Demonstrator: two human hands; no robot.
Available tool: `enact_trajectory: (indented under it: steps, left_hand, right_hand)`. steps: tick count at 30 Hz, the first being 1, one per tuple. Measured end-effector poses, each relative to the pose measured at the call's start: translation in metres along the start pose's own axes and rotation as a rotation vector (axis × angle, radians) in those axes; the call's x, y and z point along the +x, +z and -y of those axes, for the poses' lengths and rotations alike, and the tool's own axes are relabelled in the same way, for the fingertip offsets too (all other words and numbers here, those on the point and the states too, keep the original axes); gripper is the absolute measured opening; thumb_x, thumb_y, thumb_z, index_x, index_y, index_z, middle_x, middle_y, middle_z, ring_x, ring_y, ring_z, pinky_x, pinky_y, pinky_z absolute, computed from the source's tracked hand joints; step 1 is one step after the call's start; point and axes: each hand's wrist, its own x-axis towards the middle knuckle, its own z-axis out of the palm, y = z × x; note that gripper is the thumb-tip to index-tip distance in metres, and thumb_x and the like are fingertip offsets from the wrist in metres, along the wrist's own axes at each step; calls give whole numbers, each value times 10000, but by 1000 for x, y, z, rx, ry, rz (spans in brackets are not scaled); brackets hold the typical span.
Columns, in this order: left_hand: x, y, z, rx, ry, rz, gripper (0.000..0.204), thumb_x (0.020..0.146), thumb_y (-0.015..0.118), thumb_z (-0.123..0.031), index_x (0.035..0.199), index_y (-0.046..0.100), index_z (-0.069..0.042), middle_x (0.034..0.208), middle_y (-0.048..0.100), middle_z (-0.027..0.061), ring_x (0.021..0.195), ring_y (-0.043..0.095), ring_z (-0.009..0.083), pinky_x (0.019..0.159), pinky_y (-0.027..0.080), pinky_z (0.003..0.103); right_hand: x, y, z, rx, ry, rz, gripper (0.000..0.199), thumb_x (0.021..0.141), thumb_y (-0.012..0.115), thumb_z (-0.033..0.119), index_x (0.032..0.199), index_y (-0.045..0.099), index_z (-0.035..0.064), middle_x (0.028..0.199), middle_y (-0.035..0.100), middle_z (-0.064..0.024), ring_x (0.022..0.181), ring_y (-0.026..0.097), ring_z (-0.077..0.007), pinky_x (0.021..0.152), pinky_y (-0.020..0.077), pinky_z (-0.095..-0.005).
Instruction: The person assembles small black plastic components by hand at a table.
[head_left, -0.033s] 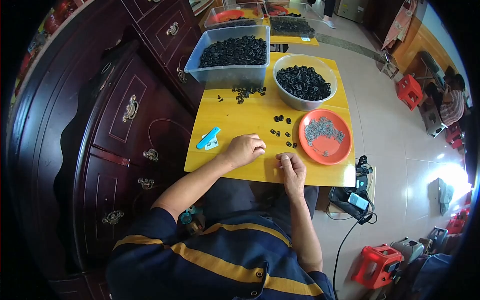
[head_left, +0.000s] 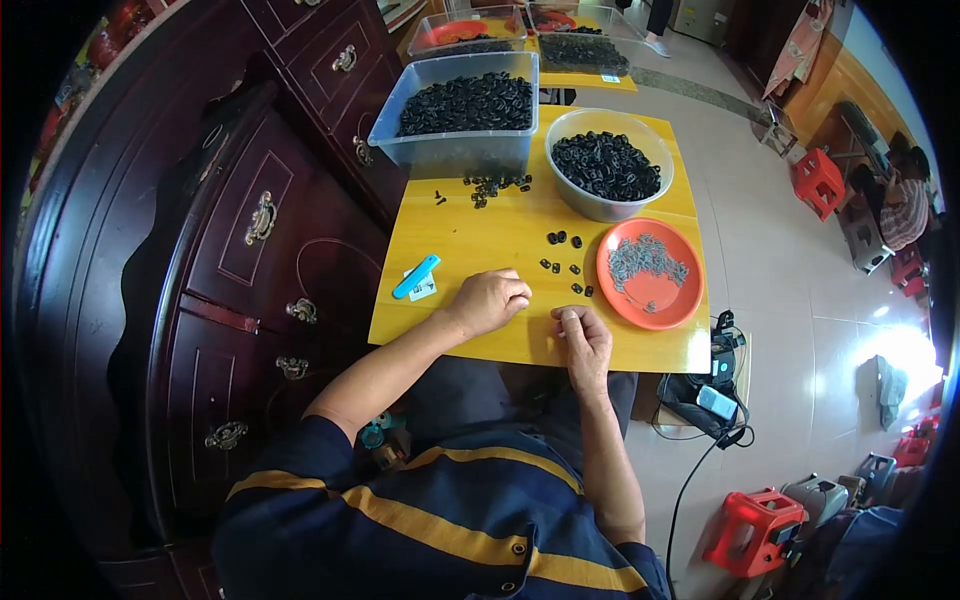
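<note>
My left hand (head_left: 487, 302) rests on the yellow table (head_left: 450, 240), its fingers curled closed; whatever they may hold is hidden. Just right of it and nearer the front edge, my right hand (head_left: 585, 345) is closed too, thumb pressed against the fingers, and I cannot make out anything in it. Several small black plastic parts (head_left: 551, 265) lie loose ahead of the right hand. Beside them stands a red plate (head_left: 682, 306) bearing many small grey pieces (head_left: 640, 258). A bright blue, long-handled tool (head_left: 417, 277) lies on a small printed card (head_left: 424, 290) left of my left hand.
At the back are a clear rectangular bin (head_left: 455, 152) and a round clear tub (head_left: 603, 208), both full of black parts. More black parts (head_left: 490, 187) lie before the bin. A dark wooden cabinet (head_left: 240, 290) borders the left. Red stools (head_left: 757, 530) stand on the right floor.
</note>
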Motion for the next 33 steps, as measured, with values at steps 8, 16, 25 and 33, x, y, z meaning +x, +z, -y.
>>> enact_trajectory:
  steps: [8,16,25,33]
  left_hand:
    - [-2,-1,-4,-26,39,-10,100,820,703,-119,885,690,-45,824,661,118,775,663,294,704,531,394]
    - [1,1,0,-47,-66,71,128,824,720,-99,896,639,-32,782,651,77,682,646,188,641,518,333]
    - [11,10,-32,-790,-326,136,34,924,650,-59,932,639,-28,814,611,-41,675,540,36,605,466,198]
    - [39,19,-52,-862,-333,351,53,935,629,-63,961,646,-20,821,623,-32,693,547,49,622,477,218]
  right_hand:
    - [2,-2,-5,21,14,-3,219,1011,564,182,973,664,-9,902,667,-23,776,577,-79,735,457,-231]
    - [3,-4,-7,-15,46,7,207,1008,575,188,996,659,-1,926,674,-23,809,598,-83,753,475,-230]
    - [-2,-2,-8,13,18,5,93,945,645,92,992,629,13,833,645,1,774,600,-69,701,489,-233]
    - [-10,-26,2,10,42,-95,72,921,661,64,943,607,21,799,616,18,705,574,-45,651,480,-210]
